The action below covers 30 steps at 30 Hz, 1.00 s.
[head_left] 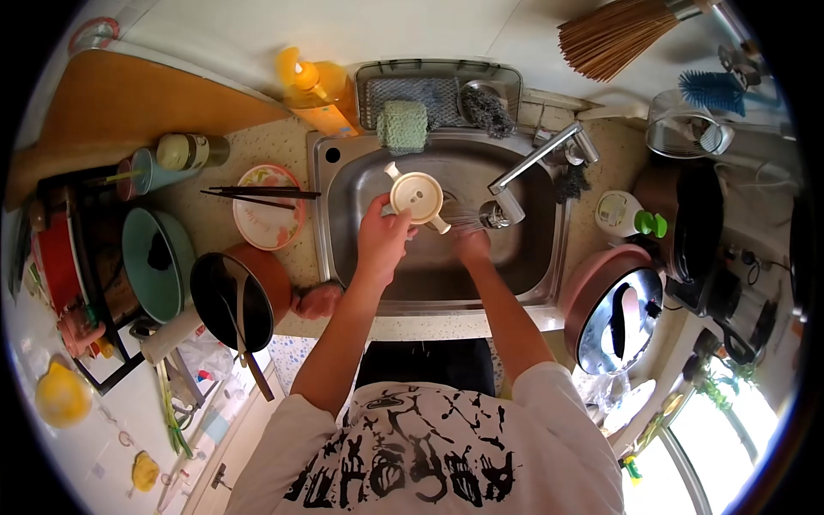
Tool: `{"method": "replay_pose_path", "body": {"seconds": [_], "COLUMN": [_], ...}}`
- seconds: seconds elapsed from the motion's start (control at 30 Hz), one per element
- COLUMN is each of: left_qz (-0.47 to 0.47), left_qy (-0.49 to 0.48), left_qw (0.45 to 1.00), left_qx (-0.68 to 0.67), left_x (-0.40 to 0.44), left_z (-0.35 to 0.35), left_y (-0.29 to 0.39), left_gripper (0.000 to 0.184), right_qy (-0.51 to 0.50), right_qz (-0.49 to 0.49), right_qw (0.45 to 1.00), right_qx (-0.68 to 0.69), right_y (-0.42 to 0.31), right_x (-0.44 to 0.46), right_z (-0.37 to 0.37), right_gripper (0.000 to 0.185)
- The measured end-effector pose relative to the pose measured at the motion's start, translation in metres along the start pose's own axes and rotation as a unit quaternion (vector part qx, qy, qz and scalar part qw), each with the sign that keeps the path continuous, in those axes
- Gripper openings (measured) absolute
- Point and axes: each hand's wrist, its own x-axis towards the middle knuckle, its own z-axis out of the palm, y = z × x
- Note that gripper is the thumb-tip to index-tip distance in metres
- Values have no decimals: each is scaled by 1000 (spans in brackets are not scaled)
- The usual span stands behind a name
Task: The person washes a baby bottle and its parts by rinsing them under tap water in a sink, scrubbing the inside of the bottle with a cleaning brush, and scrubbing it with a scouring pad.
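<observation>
1. Okay — our left hand [384, 238] pinches the two-handled cream dish [415, 199] by its rim over the sink [530, 256], presumably so drips fall inside.
2. Our right hand [471, 247] hangs near the faucet [534, 163] — opening and hold, we can't tell.

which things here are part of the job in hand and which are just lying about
Seemingly in use:
cream dish, held in the left hand
right hand, near the tap
sink

Seemingly just lying about:
chopsticks on the plate
pot
brush
</observation>
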Motion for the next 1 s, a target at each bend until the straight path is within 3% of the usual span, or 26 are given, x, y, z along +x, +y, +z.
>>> {"method": "replay_pose_path", "body": {"seconds": [0.07, 0.2, 0.27, 0.3, 0.33, 0.4, 0.43, 0.5, 0.57, 0.67, 0.77, 0.87, 1.0], "left_qz": [4, -5, -3, -2, -2, -2, -2, -1, -4, -1, -8, -18, -20], "left_qy": [-3, -1, -3, -3, -5, -10, -9, -6, -9, -16, -24, -27, -31], "left_qw": [1000, 1000, 1000, 1000, 1000, 1000, 1000, 1000, 1000, 1000, 1000, 999, 999], "left_qx": [-3, 0, -4, -6, -6, -7, -5, -1, -1, -7, -16, -15, -11], "left_x": [0, -1, 0, 0, 0, -1, 0, 0, 0, -1, -3, -5, -6], "left_z": [-1, 0, 0, -1, -2, -2, -2, -1, -1, 1, 3, 6, 4], "left_y": [0, 2, 1, 1, 1, 0, 0, 0, 0, 0, 1, 1, -3], "left_gripper": [44, 45, 45, 45, 45, 44, 44, 44, 44, 43, 43, 43, 42], "right_qy": [-5, -8, 12, 36, 58, 68, 59, 71, 109, 224, 194, 173, 72], "right_qz": [65, 78, 78, 37, -7, 1, 52, 144, 219, 290, 279, 246, 234], "right_qw": [988, 988, 975, 899, 770, 581, 562, 636, 789, 617, 481, 389, 321], "right_qx": [142, 132, 209, 435, 635, 811, 823, 755, 564, 697, 808, 871, 915], "right_y": [-12, -4, 1, 9, 26, 37, 44, 47, 42, 13, 30, 33, 14], "right_x": [0, 10, 12, 14, 16, 19, 19, 19, 15, 18, 25, 24, 22], "right_z": [-24, 10, 14, 38, 79, 87, 84, 74, 57, -1, 20, 32, 0], "right_gripper": [29, 31, 35, 35, 36, 36, 35, 33, 29, 28, 24, 28, 34]}}
